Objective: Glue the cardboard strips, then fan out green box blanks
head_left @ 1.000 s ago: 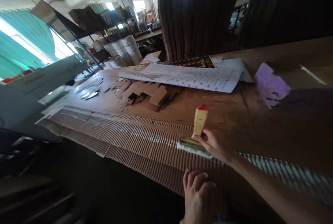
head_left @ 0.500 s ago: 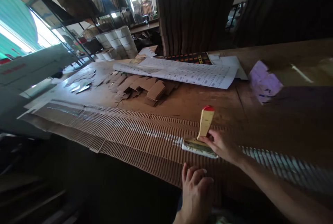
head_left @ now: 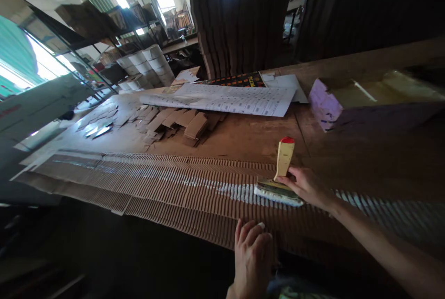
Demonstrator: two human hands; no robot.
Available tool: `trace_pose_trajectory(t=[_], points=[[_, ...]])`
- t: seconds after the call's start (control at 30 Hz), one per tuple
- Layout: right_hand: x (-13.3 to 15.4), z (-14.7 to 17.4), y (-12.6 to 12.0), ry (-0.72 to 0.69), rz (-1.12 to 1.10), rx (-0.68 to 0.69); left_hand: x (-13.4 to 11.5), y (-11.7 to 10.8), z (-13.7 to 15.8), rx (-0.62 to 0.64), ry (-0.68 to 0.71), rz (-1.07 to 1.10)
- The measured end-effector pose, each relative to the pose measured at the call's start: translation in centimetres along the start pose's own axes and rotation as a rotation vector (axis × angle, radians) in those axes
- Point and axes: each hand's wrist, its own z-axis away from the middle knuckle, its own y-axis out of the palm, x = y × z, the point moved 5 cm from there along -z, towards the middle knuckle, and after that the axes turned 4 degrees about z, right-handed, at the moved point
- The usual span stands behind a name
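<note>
My right hand point(head_left: 309, 187) is closed around the base of a wide brush point(head_left: 280, 191), whose pale yellow handle has a red tip and stands up, tilted slightly. Its white-coated lower edge rests on a long corrugated cardboard sheet point(head_left: 194, 199). A white wet streak point(head_left: 236, 192) crosses the ridges on both sides of the brush. Nearer to me, my left hand point(head_left: 253, 255) lies at the front edge of the stacked cardboard, fingers bent and close together over it; the undersides of its fingers are hidden.
Cut cardboard pieces point(head_left: 184, 123) lie behind the sheet, beside a large printed paper point(head_left: 222, 99). At right stands a purple-ended trough point(head_left: 325, 106) with a white stick across it. Dark tall stacks point(head_left: 243, 25) rise behind the table point(head_left: 260, 134); white rolls point(head_left: 158, 65) stand at back left.
The brush and my right hand have shifted rightward along the sheet, leaving a longer white streak to their left. My left hand stays at the front edge. The camera view has turned right.
</note>
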Motion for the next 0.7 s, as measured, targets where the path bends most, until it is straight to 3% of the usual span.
trace_pose_trajectory(t=[0.27, 0.7], points=[[-2.1, 1.7, -2.0, 0.000, -0.001, 0.026, -2.4, 1.4, -0.7, 0.040, 0.097, -0.037], [-6.6, 4.2, -5.7, 0.083, -0.041, -0.047, -2.0, 2.0, -0.6, 0.057, 0.052, -0.054]])
